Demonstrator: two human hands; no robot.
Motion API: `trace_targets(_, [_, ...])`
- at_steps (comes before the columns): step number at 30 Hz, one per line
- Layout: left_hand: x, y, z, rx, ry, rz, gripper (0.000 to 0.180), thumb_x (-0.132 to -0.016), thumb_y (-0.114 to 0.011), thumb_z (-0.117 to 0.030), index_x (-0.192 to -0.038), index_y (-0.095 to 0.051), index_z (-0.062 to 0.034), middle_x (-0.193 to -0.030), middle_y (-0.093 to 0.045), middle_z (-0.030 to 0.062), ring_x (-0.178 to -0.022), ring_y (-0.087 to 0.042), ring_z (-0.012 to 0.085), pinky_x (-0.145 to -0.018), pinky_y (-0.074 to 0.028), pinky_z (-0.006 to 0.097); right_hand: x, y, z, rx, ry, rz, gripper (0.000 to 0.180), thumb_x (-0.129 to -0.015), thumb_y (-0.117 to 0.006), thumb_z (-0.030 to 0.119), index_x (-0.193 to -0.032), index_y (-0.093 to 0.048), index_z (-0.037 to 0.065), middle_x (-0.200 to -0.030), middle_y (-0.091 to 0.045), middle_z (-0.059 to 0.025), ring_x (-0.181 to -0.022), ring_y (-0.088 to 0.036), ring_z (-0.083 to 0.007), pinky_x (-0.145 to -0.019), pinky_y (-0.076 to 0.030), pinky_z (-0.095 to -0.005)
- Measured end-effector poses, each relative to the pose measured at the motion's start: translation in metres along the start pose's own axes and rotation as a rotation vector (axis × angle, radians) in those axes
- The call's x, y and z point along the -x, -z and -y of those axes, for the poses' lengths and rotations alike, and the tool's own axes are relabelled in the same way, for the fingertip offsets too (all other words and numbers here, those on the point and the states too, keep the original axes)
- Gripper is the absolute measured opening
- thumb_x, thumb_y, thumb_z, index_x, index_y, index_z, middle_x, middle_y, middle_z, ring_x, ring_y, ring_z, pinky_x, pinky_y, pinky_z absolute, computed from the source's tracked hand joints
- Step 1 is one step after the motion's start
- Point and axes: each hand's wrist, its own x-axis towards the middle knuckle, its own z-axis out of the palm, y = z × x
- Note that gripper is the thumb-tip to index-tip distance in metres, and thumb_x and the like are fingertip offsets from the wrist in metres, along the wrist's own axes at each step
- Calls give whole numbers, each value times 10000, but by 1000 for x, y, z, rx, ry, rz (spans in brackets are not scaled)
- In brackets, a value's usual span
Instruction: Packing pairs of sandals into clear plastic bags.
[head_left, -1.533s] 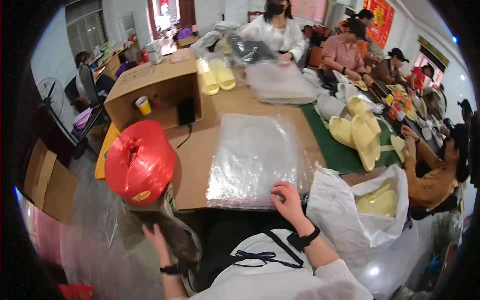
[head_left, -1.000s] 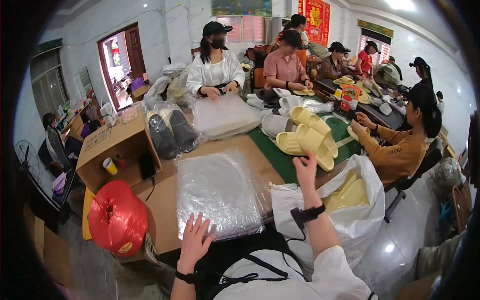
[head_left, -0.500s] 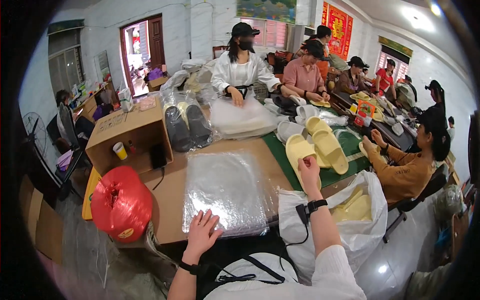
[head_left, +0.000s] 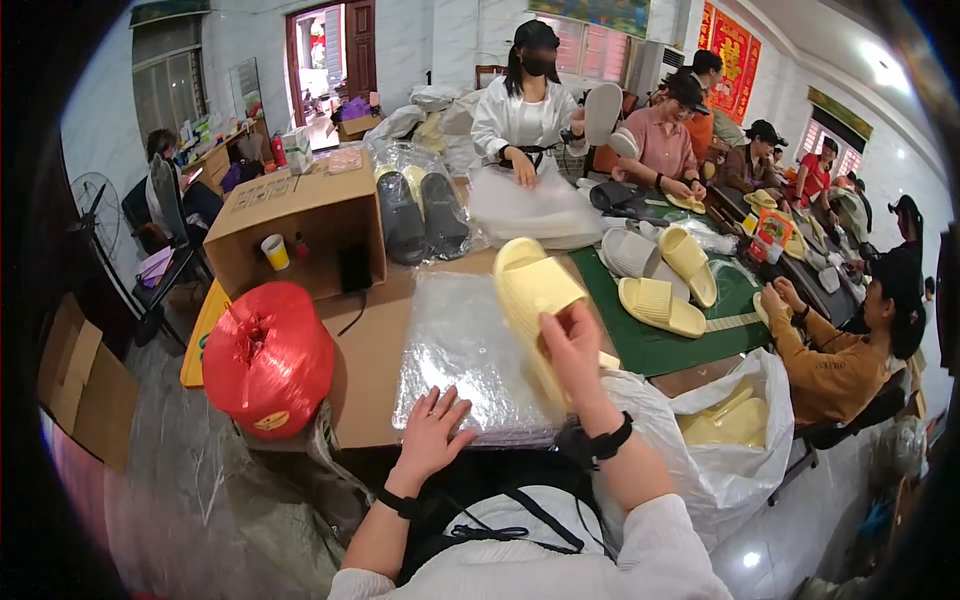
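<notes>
My right hand (head_left: pixel 575 350) grips a pale yellow slide slipper (head_left: pixel 532 283) by its side, holding it upright and tilted above the right part of a stack of clear plastic bags (head_left: pixel 455 325). Another yellow edge shows behind that hand, perhaps a second slipper; most of it is hidden. Spread and flat, my left hand (head_left: pixel 432 432) rests on the near left corner of the bag stack and holds nothing. To the right, two more yellow slippers (head_left: pixel 660 308) and a grey slipper (head_left: pixel 630 252) lie on a green mat (head_left: pixel 640 355).
A cardboard box (head_left: pixel 290 240) holding a yellow cup stands left, behind a red twine roll (head_left: pixel 268 360). Bagged dark slippers (head_left: pixel 442 215) lie behind the stack. A white sack (head_left: pixel 690 455) of yellow slippers is at right. Across the table, a person (head_left: pixel 530 110) holds a light slipper.
My right hand has lifted the yellow slipper off the green mat and carried it left over the bags. My left hand stays on the stack. The person across has raised a light slipper.
</notes>
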Motion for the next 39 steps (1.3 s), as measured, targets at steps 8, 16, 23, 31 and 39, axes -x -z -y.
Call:
trace_targets(8, [3,-6,2,-6,-6,-7,510,-896,-629,-476,-1279,-623,-139,-1444,-506,141,-1359,-411,401,-1136,-295,534,40,-31,-66,447,17,333,272,-876,-698,215,-968,-591,-17,-782,-656,-124,-705,-648,-216,-658,-509,-330])
trace_targets(16, [-2,0,1,-7,-14,-23,529,-875,-652,-444,-1301,-606,-134,-1400,-523,138,-1349,-412,399,-1124,-307,548,34,32,-68,744,-36,516,268,-845,-711,249,-937,-667,1,-747,-674,-129,-690,-666,-268,-643,-521,-372])
trace_targets(23, [-1,0,0,1,-15,-25,526,-876,-649,-429,-1314,-594,-143,-1393,-524,134,-1348,-407,409,-1122,-307,553,-14,71,-84,842,-189,401,366,-825,-734,318,-1000,-721,-3,-910,-696,-160,-825,-668,-261,-746,-525,-367])
trace_targets(31, [1,-2,2,-3,0,17,531,-901,-627,-446,-1337,-581,-147,-1437,-495,122,-1372,-381,390,-1150,-272,540,-40,36,-113,576,-76,235,281,-827,-731,224,-983,-713,-9,-968,-703,-182,-868,-682,-294,-783,-531,-369])
trace_targets(39, [-1,0,1,-8,-9,6,519,-904,-635,-434,-1335,-584,-149,-1434,-498,120,-1367,-391,382,-1137,-294,547,-37,23,-137,1200,448,446,354,-769,-752,327,-961,-698,34,-880,-650,-182,-908,-625,-355,-811,-518,-431])
